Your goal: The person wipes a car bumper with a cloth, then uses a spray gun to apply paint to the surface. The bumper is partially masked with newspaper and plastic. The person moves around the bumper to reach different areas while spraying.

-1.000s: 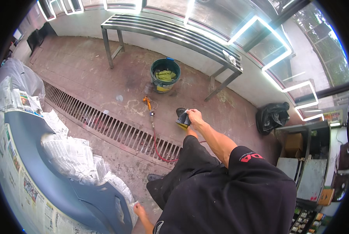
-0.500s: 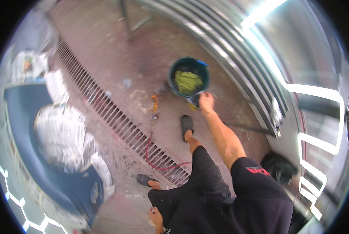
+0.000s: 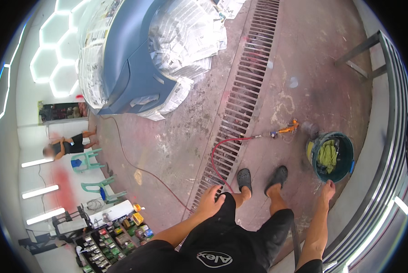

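Now my right hand [image 3: 329, 188] is just by the rim of the green bucket [image 3: 345, 157], fingers curled up small. I can't tell if they hold anything. My left hand [image 3: 209, 203] is out in front of me, fingers loose and a bit apart, and it looks empty. Newspaper [image 3: 186, 41] is already around the big blue car part [image 3: 126, 63], so that covering looks mostly done. How much work is left, I can't see. The bucket stands on the floor [image 3: 322, 86] near the metal bench [image 3: 397, 91]. Its round mouth faces up, so its long line goes straight up and down. A crumpled yellow-green cloth [image 3: 327, 155] lies inside, with no clear front end.
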A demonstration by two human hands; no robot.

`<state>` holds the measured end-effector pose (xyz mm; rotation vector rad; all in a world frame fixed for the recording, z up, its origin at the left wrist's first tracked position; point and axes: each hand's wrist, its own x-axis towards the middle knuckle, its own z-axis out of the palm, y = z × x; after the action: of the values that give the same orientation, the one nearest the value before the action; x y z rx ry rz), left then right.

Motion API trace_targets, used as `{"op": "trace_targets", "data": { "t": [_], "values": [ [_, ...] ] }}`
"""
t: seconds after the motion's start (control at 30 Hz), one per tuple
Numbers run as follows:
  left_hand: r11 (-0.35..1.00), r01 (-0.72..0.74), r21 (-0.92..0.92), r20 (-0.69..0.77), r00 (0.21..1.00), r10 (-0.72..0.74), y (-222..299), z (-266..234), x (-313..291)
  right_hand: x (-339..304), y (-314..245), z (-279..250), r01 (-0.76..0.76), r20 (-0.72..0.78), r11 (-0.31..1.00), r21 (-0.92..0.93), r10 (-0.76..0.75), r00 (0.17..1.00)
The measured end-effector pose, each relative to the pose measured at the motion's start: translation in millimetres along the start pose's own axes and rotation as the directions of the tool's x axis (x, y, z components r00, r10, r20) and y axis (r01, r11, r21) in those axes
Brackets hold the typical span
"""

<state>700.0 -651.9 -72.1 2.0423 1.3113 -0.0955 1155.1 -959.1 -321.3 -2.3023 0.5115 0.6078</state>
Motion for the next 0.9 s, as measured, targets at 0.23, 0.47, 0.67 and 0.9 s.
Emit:
{"op": "trace_targets", "data": {
  "t": [0.23, 0.47, 0.67, 0.9],
  "values": [
    [0.985, -0.081, -0.15, -0.053, 0.996, 0.074, 8.8, 130.7, 33.0, 150.4, 73.9, 36.4, 0.454, 0.06, 0.808, -0.374, -0.468, 0.882],
    [0.908, 0.029, -0.418, 0.072, 0.997, 0.001, 89.8, 289.3, 40.9, 261.9, 94.0, 108.4, 0.541, 0.081, 0.774, -0.329, -0.548, 0.833],
    [0.835, -0.34, -0.432, -0.044, 0.933, 0.357, 171.1, 382.1, 83.1, 281.9, 105.3, 101.8, 0.433, 0.235, 0.815, -0.386, -0.367, 0.9],
    [0.841, -0.428, -0.33, 0.103, 0.87, 0.483, 251.3, 463.2, 159.5, 181.9, 35.7, 23.9, 0.406, 0.077, 0.898, -0.167, -0.399, 0.914]
  ]
}}
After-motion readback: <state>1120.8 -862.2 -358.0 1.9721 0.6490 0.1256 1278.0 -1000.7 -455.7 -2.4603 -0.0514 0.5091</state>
